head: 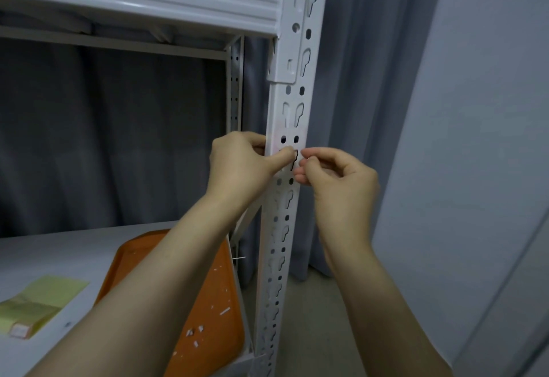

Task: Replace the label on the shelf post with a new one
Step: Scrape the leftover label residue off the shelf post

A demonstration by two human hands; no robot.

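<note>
Gripping shelf post (289, 131) with left hand (237, 162); pinching apparent label remnant (306, 156) with right hand (335, 174). Risks tearing, leaving residue.

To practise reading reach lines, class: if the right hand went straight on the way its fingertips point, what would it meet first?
Probably the shelf post: the fingertips of the right hand point left at its front face, beside the thumb of the left hand. Depth is unclear.

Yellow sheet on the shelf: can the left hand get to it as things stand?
Probably yes: the yellow sheet lies uncovered beside the orange tray, below the left hand, which must first release the shelf post.
</note>
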